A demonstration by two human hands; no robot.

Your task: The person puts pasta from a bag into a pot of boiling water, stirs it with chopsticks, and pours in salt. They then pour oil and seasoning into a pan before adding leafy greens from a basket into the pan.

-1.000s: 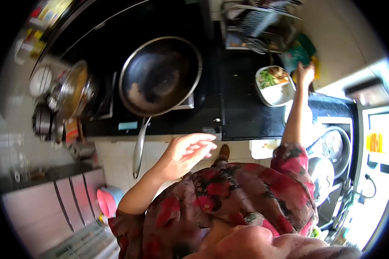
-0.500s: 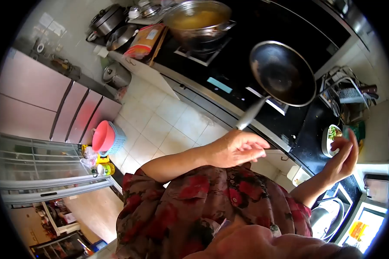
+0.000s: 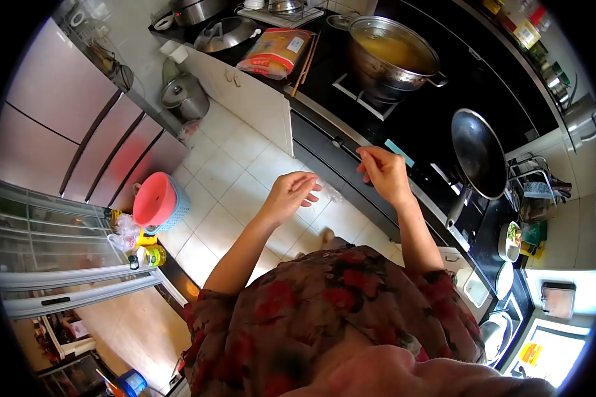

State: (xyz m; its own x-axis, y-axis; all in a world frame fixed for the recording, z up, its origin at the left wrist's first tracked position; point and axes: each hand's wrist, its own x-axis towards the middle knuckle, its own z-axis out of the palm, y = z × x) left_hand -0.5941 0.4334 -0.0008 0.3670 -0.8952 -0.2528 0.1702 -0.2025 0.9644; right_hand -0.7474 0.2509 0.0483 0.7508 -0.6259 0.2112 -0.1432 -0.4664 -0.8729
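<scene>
My left hand [image 3: 291,197] hovers in front of my body above the tiled floor, its fingers loosely bent with nothing in them. My right hand [image 3: 385,175] is over the stove's front edge, empty, fingers curled with a gap by the thumb. Nearest to it is a pale blue strip [image 3: 400,153] on the black stove [image 3: 430,135]. A steel pot [image 3: 387,81] with yellowish liquid stands on the left burner. On the right, a dark frying pan [image 3: 478,151] points its metal handle [image 3: 458,206] toward me. Neither hand touches these things.
Left of the pot lie a pair of chopsticks [image 3: 306,66], an orange-red food packet [image 3: 278,51] and a metal lid [image 3: 226,33]. A white dish of greens [image 3: 510,241] sits at right. Pink basin [image 3: 154,200] and lidded pot [image 3: 184,96] stand on the floor.
My right hand has swung left from near the dish of greens to the stove's front edge. My left hand has moved left and up, away from the pan handle. The view has shifted.
</scene>
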